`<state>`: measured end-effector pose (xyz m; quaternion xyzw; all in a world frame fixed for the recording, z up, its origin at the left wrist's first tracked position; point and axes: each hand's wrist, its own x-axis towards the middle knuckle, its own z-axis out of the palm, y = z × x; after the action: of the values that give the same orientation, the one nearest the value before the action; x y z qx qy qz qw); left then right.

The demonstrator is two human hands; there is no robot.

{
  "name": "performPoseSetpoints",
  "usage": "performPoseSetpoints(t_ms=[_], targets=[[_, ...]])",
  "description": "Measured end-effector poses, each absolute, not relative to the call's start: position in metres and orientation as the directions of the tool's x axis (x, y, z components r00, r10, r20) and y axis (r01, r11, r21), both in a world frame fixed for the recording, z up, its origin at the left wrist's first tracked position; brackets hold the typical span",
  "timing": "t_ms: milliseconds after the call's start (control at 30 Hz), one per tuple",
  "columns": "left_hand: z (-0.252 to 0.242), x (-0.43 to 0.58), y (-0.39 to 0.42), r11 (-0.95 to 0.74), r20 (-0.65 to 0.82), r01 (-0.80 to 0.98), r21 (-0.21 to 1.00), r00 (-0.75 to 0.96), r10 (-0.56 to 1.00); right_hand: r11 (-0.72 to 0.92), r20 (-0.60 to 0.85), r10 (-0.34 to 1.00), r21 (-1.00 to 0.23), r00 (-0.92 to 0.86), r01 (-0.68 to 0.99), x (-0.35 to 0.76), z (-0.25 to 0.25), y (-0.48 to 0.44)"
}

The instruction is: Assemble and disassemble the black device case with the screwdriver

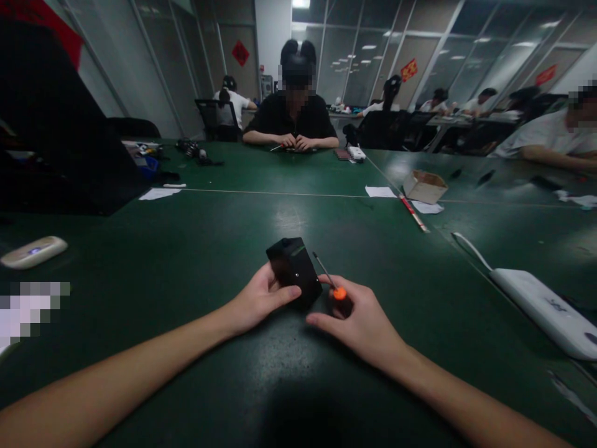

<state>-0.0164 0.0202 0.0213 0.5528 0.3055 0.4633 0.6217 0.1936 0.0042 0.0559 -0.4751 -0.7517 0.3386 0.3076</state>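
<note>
My left hand [261, 298] grips a black box [298, 267] from its left side, with the thumb laid across the near face. Small shiny dots, perhaps screws, show on that face. Close by on the right, my right hand [368, 317] holds a screwdriver [339, 294] with an orange and dark handle. Its thin metal shaft points up and to the left, the tip apart from the box's upper right edge. The right index finger reaches to the box's right edge; whether it touches, I cannot tell. The right thumb is stretched out below the handle.
A white power strip [545, 311] with a cable lies at right. An open cardboard box [424, 186] and papers [380, 191] are farther back. A pale oval case [35, 252] is at left. Across the green table [209, 249] sits a person in black [293, 118], hands on small items.
</note>
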Motion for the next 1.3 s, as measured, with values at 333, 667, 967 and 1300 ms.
performPoseSetpoints(t_ms=[333, 667, 967, 1300], targets=[[0.029, -0.033, 0.026, -0.370, 0.307, 0.190, 0.910, 0.291, 0.906, 0.554, 0.353, 0.828, -0.638, -0.436, 0.535, 0.208, 0.054, 0.015], [0.033, -0.030, 0.022, -0.716, 0.465, 0.365, 0.596, 0.570, 0.677, 0.561, 0.269, 0.798, -0.659, -0.539, 0.502, 0.199, 0.049, 0.010], [0.031, -0.031, 0.025, -0.627, 0.408, 0.468, 0.623, 0.489, 0.771, 0.859, 0.329, 0.511, -0.157, -0.794, 0.487, 0.255, 0.075, 0.045], [0.029, -0.033, 0.025, -0.624, 0.375, 0.503, 0.598, 0.513, 0.772, 0.869, 0.345, 0.368, 0.202, -0.864, 0.451, 0.273, 0.097, 0.051]])
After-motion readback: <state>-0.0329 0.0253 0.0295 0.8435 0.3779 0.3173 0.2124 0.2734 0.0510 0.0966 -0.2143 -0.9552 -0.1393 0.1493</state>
